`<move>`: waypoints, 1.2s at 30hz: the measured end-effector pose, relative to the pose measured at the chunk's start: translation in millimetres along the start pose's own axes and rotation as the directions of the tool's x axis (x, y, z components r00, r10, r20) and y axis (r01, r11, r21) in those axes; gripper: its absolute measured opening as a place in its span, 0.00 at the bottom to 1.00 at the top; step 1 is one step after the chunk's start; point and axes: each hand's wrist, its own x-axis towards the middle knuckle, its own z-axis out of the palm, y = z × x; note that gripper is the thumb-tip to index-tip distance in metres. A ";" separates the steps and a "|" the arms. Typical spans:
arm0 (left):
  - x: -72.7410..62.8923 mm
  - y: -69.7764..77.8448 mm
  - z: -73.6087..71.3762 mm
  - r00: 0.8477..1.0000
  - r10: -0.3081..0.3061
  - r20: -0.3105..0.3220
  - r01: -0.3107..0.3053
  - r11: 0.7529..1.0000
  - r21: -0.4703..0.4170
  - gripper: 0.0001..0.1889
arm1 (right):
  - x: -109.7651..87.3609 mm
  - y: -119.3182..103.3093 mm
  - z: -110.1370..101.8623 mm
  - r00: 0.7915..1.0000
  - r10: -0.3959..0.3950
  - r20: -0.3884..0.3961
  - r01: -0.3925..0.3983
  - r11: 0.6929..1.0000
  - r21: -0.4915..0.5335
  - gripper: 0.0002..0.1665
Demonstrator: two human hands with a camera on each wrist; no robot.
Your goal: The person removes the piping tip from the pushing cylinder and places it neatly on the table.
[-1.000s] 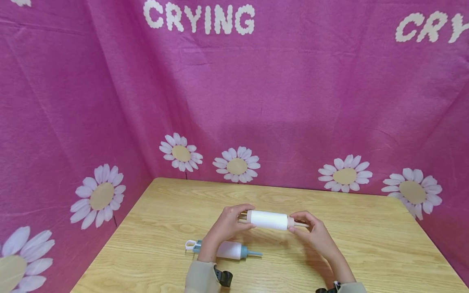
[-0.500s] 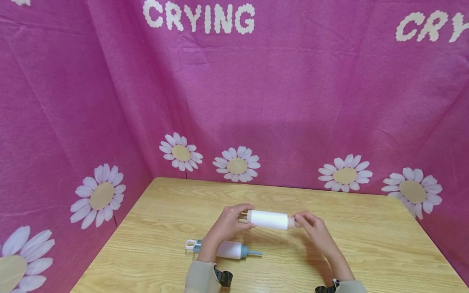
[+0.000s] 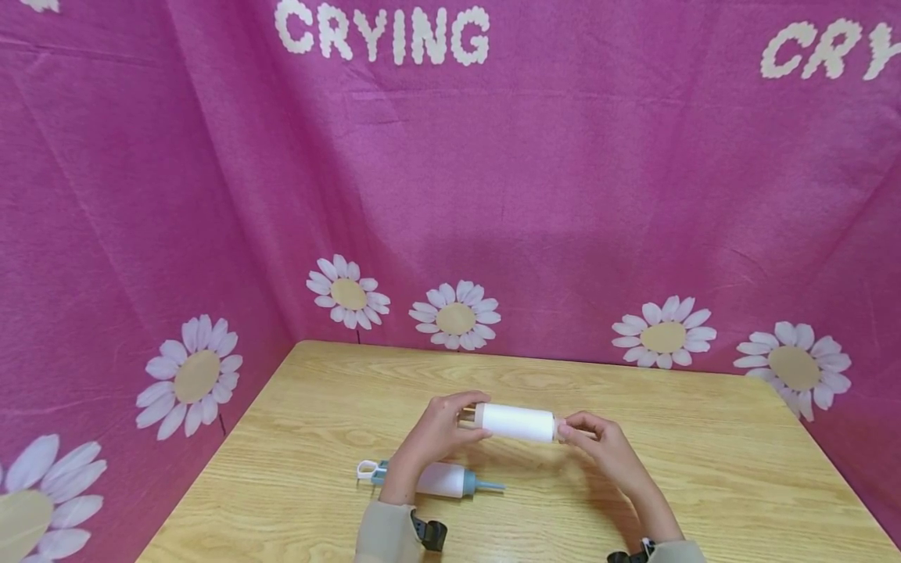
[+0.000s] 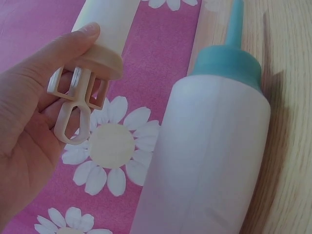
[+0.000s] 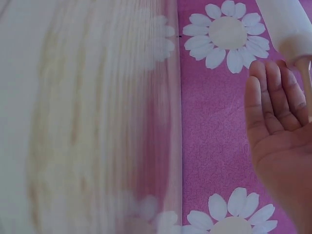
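Note:
My left hand (image 3: 443,428) holds a white syringe-style bottle (image 3: 518,422) roughly level above the table, thumb and fingers at its beige left end. In the left wrist view, that end shows a beige collar (image 4: 100,62) with square finger grips and a loop handle (image 4: 87,109) beside the palm. My right hand (image 3: 607,450) pinches the beige cap at the other end. The right wrist view shows a thin beige nozzle (image 5: 305,75) by its fingers. A similar white bottle (image 3: 442,480) with blue-green ends lies on the table, partly behind my left wrist.
The wood-grain table (image 3: 338,407) extends under both hands. A pink cloth (image 3: 528,195) with daisies and white lettering hangs along its back and left side. The blue-green nozzle (image 3: 488,486) of the lying bottle points right.
My right hand's fingers shifted right off the cap's edge half a second ago, then came back left onto it. My left hand and both bottles have stayed in place.

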 end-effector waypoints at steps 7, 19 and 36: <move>-0.5 -0.7 -1.1 1.000 0.005 -0.009 -0.005 1.000 -0.012 0.22 | -0.7 2.3 1.8 0.995 -0.091 -0.035 0.090 0.996 -0.006 0.18; -1.1 -1.8 -0.9 1.000 -0.006 -0.016 0.006 1.000 -0.006 0.23 | -1.2 2.7 3.4 0.976 -0.216 -0.038 0.217 0.976 0.018 0.21; -3.0 -1.8 -0.8 1.000 0.004 -0.011 -0.004 1.000 -0.012 0.23 | 1.1 -2.5 2.8 0.999 0.034 0.006 -0.034 0.999 0.030 0.31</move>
